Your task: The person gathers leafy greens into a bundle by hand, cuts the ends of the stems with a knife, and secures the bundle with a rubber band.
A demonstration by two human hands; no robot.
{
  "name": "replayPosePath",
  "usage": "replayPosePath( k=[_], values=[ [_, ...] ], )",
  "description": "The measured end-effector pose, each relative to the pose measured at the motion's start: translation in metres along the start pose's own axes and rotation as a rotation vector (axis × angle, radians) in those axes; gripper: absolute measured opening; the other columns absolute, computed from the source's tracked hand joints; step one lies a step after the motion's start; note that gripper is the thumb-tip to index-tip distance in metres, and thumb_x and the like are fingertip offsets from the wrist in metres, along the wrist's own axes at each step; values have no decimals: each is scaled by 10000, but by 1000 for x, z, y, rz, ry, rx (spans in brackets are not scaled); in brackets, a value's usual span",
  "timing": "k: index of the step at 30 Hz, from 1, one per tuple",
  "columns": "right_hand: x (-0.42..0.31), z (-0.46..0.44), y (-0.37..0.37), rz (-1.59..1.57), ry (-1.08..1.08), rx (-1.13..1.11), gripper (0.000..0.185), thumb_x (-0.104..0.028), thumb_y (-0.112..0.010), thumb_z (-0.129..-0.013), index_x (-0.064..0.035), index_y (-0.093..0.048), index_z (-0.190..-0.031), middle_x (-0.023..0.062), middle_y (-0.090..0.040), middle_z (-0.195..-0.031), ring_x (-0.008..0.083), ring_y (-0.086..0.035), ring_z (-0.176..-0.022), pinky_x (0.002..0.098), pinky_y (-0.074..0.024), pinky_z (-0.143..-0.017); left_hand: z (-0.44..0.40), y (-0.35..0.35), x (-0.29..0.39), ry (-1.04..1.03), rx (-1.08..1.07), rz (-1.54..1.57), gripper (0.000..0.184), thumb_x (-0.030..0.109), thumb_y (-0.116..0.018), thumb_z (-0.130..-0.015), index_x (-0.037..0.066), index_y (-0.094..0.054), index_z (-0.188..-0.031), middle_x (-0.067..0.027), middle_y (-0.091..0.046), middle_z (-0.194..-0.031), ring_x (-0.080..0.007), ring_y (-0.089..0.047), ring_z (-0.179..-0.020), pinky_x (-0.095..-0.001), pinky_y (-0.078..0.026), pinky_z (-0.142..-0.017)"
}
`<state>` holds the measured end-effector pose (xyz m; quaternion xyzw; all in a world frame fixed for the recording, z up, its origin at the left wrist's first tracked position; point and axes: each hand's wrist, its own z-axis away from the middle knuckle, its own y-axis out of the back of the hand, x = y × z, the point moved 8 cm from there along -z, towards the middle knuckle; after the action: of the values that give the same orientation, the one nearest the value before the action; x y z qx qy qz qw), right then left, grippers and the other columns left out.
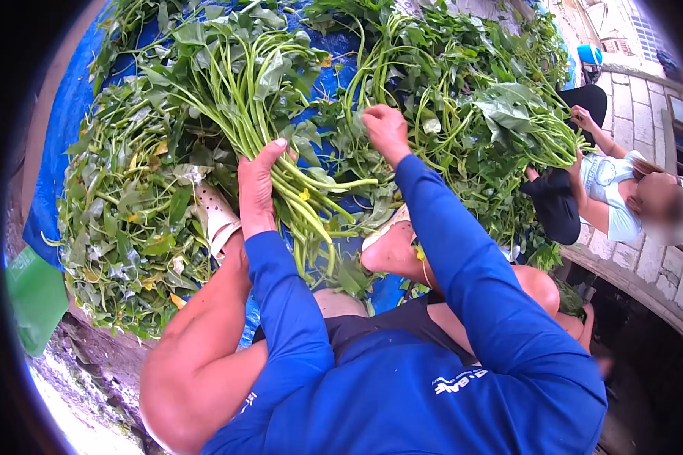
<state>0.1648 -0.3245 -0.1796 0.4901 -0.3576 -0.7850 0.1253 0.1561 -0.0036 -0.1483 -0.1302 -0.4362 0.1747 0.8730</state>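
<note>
My left hand (pixel 257 184) is wrapped round a thick bunch of long-stemmed leafy greens (pixel 239 95), its thumb lying across the stems. The leaves fan out away from me, and the cut-looking stem ends hang toward my lap. To the right of the bunch, my right hand (pixel 387 132) is raised with its fingers curled closed over the loose greens (pixel 432 91). Whatever those fingers pinch, if anything, is hidden or too small to make out. Both hands are apart from each other.
A blue tarp (pixel 49 212) lies under heaps of greens (pixel 121 220) on the left and right. My feet wear light perforated shoes (pixel 216 212). At the right, another person (pixel 611 186) holds a leafy bunch (pixel 542 133). A green plastic sheet (pixel 34 299) is at far left.
</note>
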Motion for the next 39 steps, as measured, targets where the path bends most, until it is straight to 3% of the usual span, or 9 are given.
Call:
replayPosePath(
  k=[4,7,11,16,21,30,34,35,39],
  values=[
    [-19,-29,-32,227,-216,30,307,-288,-722,-831,-48,-814,-997,233,-783,-1098,434,-750,-1024,474,-590,-946,-3,-4,3,22,-7,-1,353,234,-850,-882,19,-687,-1109,-80,-734,-908,-176,-737,-767,-318,-627,-707],
    [-18,-46,-45,361,-227,-4,323,-345,-812,-795,-74,-826,-970,174,-809,-1057,352,-767,-1001,422,-591,-923,-9,-10,4,37,-10,23,362,239,-853,-879,19,-688,-1116,-78,-735,-911,-180,-738,-773,-316,-628,-716],
    [-41,-23,-5,-68,-338,-20,336,-306,-805,-806,-30,-835,-995,159,-812,-954,269,-765,-895,372,-584,-844,-11,-12,9,41,3,8,409,253,-867,-864,16,-687,-1144,-81,-740,-926,-182,-741,-794,-325,-626,-741],
    [-22,-17,86,-329,-251,-128,275,-180,-760,-944,-30,-799,-1172,24,-751,-863,117,-643,-764,297,-523,-719,-10,-18,7,53,-7,7,356,252,-845,-871,14,-704,-1096,-84,-743,-887,-180,-729,-755,-315,-600,-712],
    [-119,43,199,-732,-104,-285,382,-182,-663,-1095,48,-651,-1400,24,-728,-1020,95,-663,-927,247,-509,-764,-6,-27,1,37,-64,35,324,224,-842,-876,25,-709,-1094,-77,-744,-877,-178,-729,-739,-313,-599,-703],
    [-141,121,248,-862,21,-268,394,-62,-719,-998,67,-693,-1369,73,-752,-1260,106,-694,-1016,269,-563,-880,1,-39,-9,84,-129,61,366,201,-866,-856,7,-709,-1125,-75,-741,-903,-191,-741,-720,-335,-630,-681],
    [-162,132,249,-506,144,-197,351,-123,-723,-1017,-6,-746,-1347,-2,-718,-1040,67,-653,-945,227,-515,-826,10,-41,-3,76,-112,36,363,196,-865,-849,7,-712,-1119,-81,-740,-902,-203,-742,-730,-348,-634,-686],
    [-147,124,245,-558,4,-205,349,-88,-726,-1010,10,-741,-1345,-3,-738,-1065,71,-663,-946,241,-527,-829,11,-40,-8,97,-134,23,366,197,-865,-849,6,-713,-1121,-81,-740,-904,-204,-742,-732,-349,-635,-687],
    [-158,117,231,-726,65,-186,347,-68,-727,-1014,18,-727,-1349,47,-764,-1159,98,-688,-948,250,-531,-834,8,-36,0,88,-108,26,371,211,-865,-849,4,-719,-1120,-82,-748,-909,-202,-744,-737,-345,-628,-699]
  ],
)
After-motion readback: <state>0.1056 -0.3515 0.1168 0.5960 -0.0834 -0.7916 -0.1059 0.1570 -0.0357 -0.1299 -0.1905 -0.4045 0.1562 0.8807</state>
